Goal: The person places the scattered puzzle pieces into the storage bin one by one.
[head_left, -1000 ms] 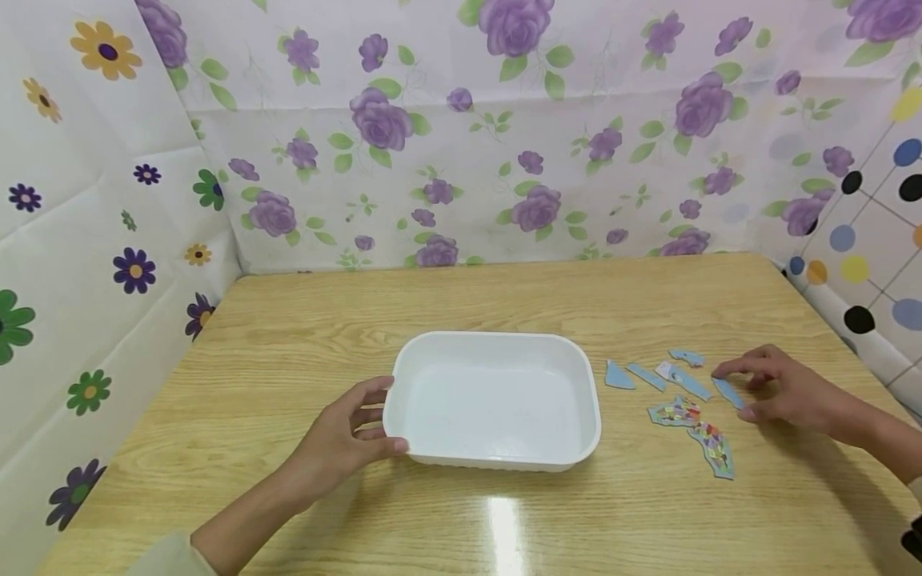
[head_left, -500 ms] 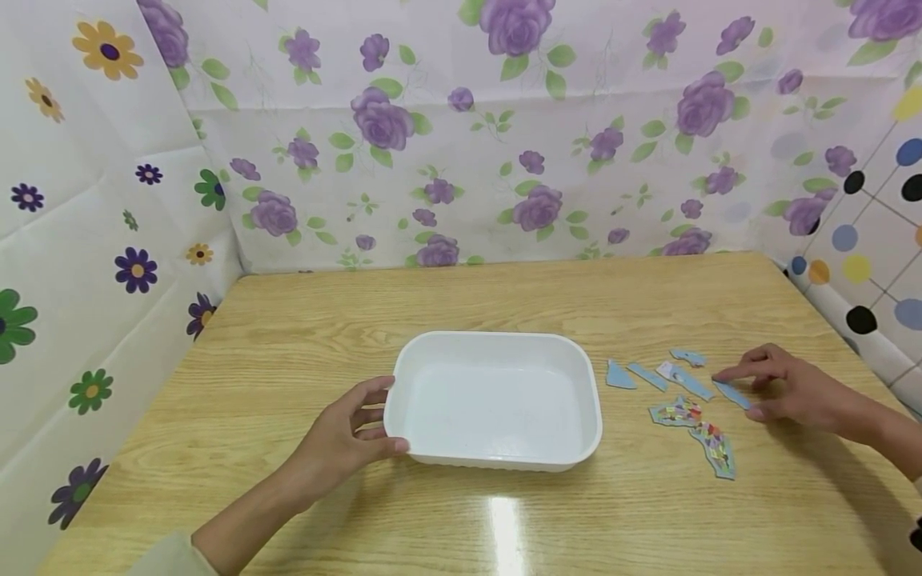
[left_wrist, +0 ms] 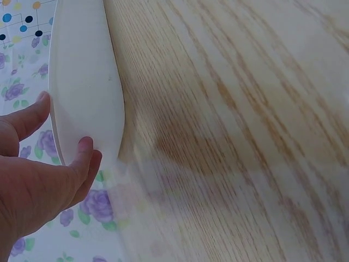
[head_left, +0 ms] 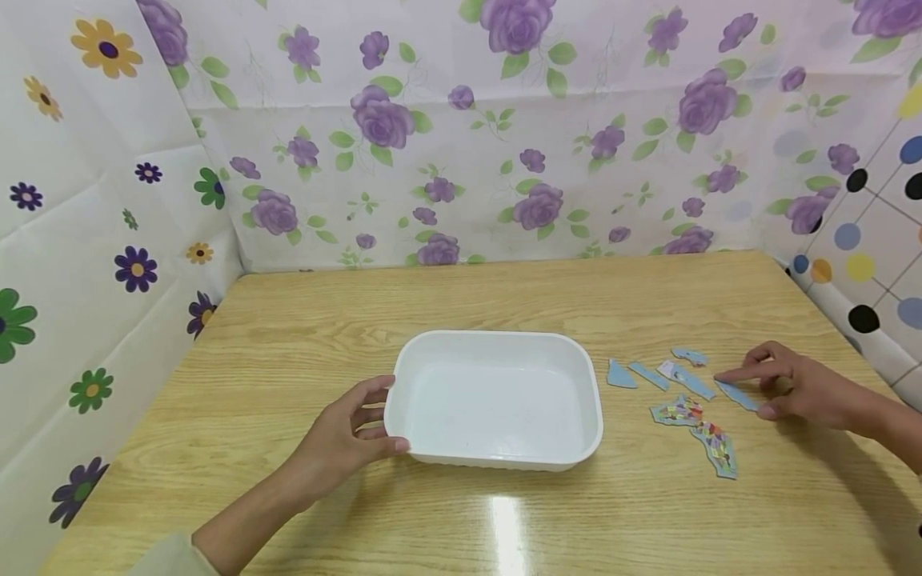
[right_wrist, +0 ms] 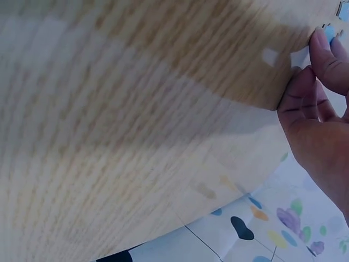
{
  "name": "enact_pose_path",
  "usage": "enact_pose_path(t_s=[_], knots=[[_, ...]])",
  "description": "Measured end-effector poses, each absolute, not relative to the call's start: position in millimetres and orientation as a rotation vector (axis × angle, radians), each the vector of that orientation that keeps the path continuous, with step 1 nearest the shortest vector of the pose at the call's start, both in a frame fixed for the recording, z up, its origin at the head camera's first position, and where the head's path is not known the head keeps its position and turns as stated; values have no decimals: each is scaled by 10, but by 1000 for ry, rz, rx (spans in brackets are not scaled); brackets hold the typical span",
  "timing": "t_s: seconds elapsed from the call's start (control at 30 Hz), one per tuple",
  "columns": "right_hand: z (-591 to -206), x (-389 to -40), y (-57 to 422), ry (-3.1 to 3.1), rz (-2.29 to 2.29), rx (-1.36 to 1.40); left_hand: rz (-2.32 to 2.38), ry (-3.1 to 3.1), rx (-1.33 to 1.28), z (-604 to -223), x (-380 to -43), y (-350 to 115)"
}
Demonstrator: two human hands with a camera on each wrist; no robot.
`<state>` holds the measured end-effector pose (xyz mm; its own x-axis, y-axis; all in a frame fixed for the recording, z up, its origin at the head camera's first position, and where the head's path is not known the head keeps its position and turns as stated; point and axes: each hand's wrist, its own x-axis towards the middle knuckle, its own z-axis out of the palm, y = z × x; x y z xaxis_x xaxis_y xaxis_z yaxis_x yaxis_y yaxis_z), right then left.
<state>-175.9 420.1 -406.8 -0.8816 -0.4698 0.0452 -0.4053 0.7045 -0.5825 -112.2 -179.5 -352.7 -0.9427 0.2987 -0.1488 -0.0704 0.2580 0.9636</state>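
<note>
A blue strip (head_left: pixel 737 395) has turned, half-open right hand (head_left: pixel 810 390) pinching it; left hand (head_left: pixel 346 436) grips the tray (head_left: pixel 497 412).

A person's two hands and forearms, seen from above. At the lower left is a sleeve (head_left: pixel 175 558) of pale off-white cloth with a faint greenish-beige tint, in one plain tone. Its hem makes a nearly straight edge across the left forearm (head_left: pixel 252 512), short of the wrist. Beyond that hem, the forearm and the left hand (head_left: pixel 342 440) are bare, with slim fingers and rounded tips. The right hand (head_left: pixel 814 392) is bare too, similarly slender; the right forearm (head_left: pixel 900 432) is bare up to the picture's edge. The right wrist view shows fine creases across the fingers.
</note>
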Motion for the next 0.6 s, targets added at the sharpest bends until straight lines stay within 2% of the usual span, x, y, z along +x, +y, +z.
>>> enact_pose_path(t_s=[0.17,0.6], knots=[[-4081,-1745,4215,2795,-965,-741,1739,2230,230,-3531,-1121,-1801],[-4010,-1723,4186,2781,-940,-541,1739,2240,230,-3537,-1121,-1802]])
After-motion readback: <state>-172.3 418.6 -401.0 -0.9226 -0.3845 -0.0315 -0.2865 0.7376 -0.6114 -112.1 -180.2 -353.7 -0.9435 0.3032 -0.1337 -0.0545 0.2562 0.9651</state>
